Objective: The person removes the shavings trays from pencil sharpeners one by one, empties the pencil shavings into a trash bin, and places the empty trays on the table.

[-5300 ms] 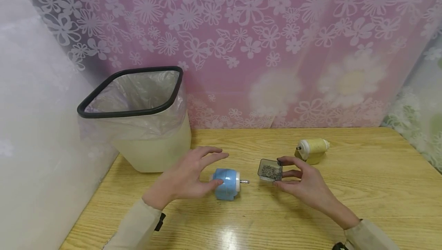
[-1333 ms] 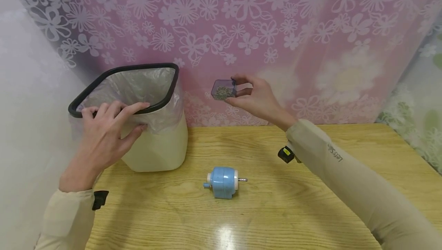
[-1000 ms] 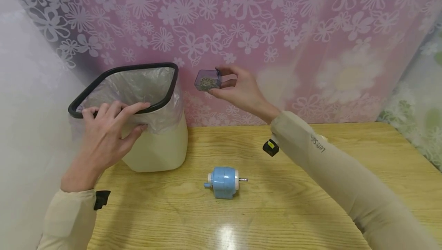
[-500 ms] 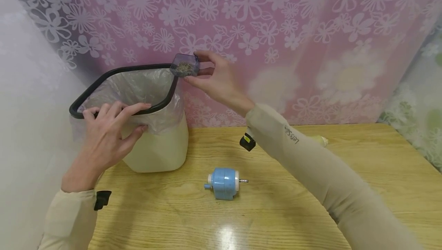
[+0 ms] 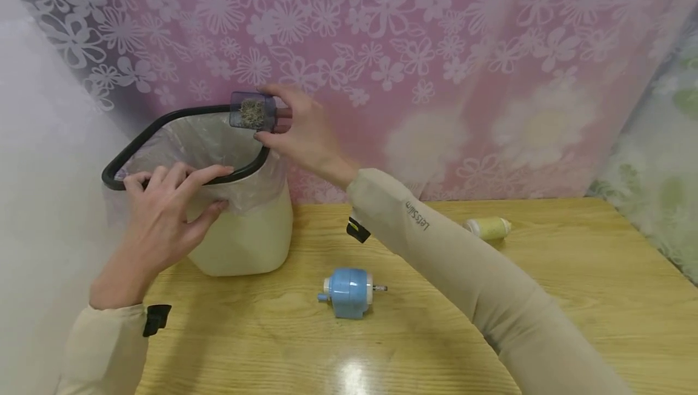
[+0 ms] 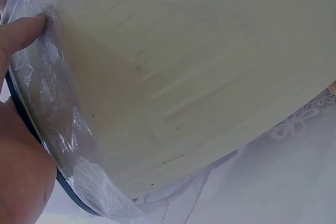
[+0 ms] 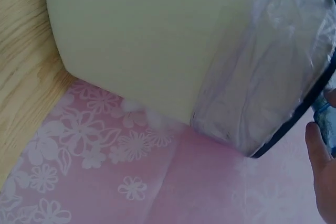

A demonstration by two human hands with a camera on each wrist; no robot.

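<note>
Pink floral curtain [image 5: 382,37] behind right hand [image 5: 306,131], pinching purple square plastic box [image 5: 237,110].
Hold inside black plastic rim [image 5: 204,110] below, gripped by left hand [image 5: 162,216].

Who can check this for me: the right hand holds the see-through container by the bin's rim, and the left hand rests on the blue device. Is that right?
No: the left hand grips the bin's rim, not the blue device, as the head view shows. The rest stands.

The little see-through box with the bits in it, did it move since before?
Yes. In the head view, the see-through box went left with the right hand: it was right of the bin, and now it overlaps the bin's opening.
</note>
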